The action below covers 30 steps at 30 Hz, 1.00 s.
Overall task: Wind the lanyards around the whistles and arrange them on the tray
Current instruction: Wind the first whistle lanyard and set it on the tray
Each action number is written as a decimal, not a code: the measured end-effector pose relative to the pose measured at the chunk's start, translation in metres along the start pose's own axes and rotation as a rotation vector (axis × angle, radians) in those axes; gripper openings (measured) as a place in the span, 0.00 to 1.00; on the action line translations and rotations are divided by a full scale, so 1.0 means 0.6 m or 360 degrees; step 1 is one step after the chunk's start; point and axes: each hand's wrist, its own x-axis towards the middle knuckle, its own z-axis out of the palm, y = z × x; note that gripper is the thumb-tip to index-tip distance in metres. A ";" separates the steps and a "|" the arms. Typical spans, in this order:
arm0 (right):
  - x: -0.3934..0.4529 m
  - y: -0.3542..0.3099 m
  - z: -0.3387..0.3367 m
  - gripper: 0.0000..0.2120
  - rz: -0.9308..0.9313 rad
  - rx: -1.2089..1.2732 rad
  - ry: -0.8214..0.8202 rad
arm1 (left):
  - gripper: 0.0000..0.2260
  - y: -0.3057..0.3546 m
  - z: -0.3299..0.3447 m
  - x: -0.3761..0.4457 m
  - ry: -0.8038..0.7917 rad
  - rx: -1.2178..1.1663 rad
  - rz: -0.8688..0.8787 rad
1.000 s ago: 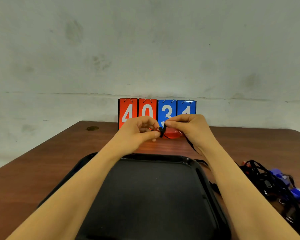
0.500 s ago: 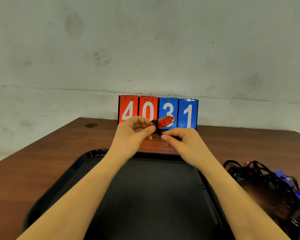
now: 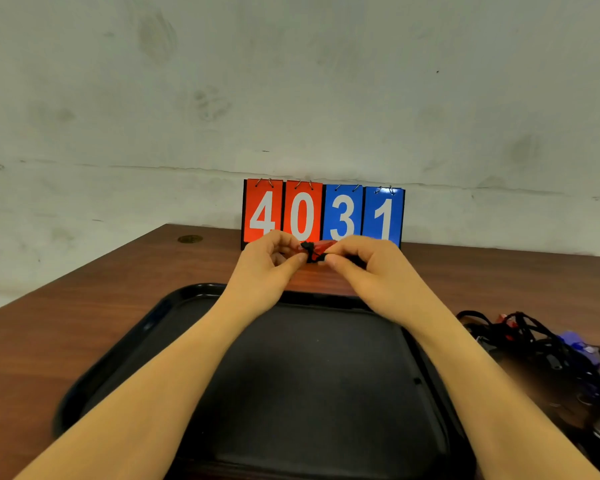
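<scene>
The left hand (image 3: 269,268) is pinching a red whistle (image 3: 321,247) between thumb and curled fingers, just above the middle of the frame. The right hand (image 3: 368,268) is meeting it from the other side, its thumb and forefinger closed on the black lanyard (image 3: 311,252) that is sitting bunched around the whistle's left part. How many turns are lying on the whistle cannot be told; the fingers are covering much of it.

Half a second ago the right hand was lying lower than the left, under the whistle, with the whistle standing clear above it in front of the blue 3. Now both hands are sitting level, fingertips almost touching, and the whistle is showing only as a short red strip between them. A second ago the right hand was holding the cord above the whistle.

Both forearms are reaching up from the lower corners over a black tray (image 3: 146,341), which is filling the lower middle of the frame and is carrying no whistles. The hands are hovering past its far rim, above the brown table (image 3: 84,306). At lower right a tangled pile (image 3: 551,355) of black cords with blue and red whistles is lying beside the tray. Behind the hands a scoreboard (image 3: 323,213) is standing against the wall, reading 4 0 in red and 3 1 in blue.
</scene>
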 end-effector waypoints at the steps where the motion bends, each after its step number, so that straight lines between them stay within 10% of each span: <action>1: 0.001 0.004 0.004 0.07 -0.0127 -0.0249 0.0082 | 0.04 -0.001 0.001 -0.001 -0.0017 0.0021 0.0008; 4: 0.003 0.019 0.018 0.11 -0.0472 -0.0846 0.0358 | 0.05 -0.002 0.001 -0.002 -0.0057 0.0071 0.0037; 12: 0.001 0.021 0.020 0.11 -0.0413 -0.0852 0.0383 | 0.05 0.006 0.001 -0.011 -0.0245 0.0098 0.0182; 30: -0.001 0.038 -0.012 0.07 0.0314 0.0702 0.0355 | 0.06 0.012 -0.005 -0.019 -0.0509 0.0101 0.0247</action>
